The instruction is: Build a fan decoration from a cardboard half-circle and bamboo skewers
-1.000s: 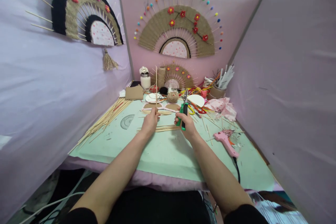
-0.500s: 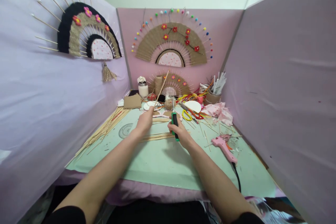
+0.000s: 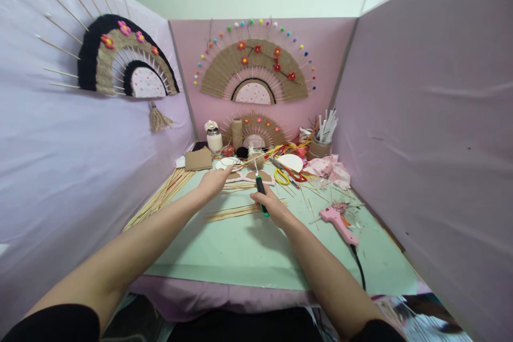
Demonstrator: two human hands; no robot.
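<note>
Within right hand (image 3: 273,207), metal-nosed pliers (image 3: 261,187)

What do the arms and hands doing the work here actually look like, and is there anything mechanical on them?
They're human, with nothing mechanical showing. The left hand and right hand are ungloved. A plain black fabric left sleeve and matching right sleeve leave the forearms bare. No watch, bracelet or attached cable shows; the fingernails are too small to judge.

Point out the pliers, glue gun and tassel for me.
Pliers (image 3: 260,187), head view, on the handle.
Glue gun (image 3: 340,223), head view, on the pink body.
Tassel (image 3: 159,119), head view, on the strands.
</note>
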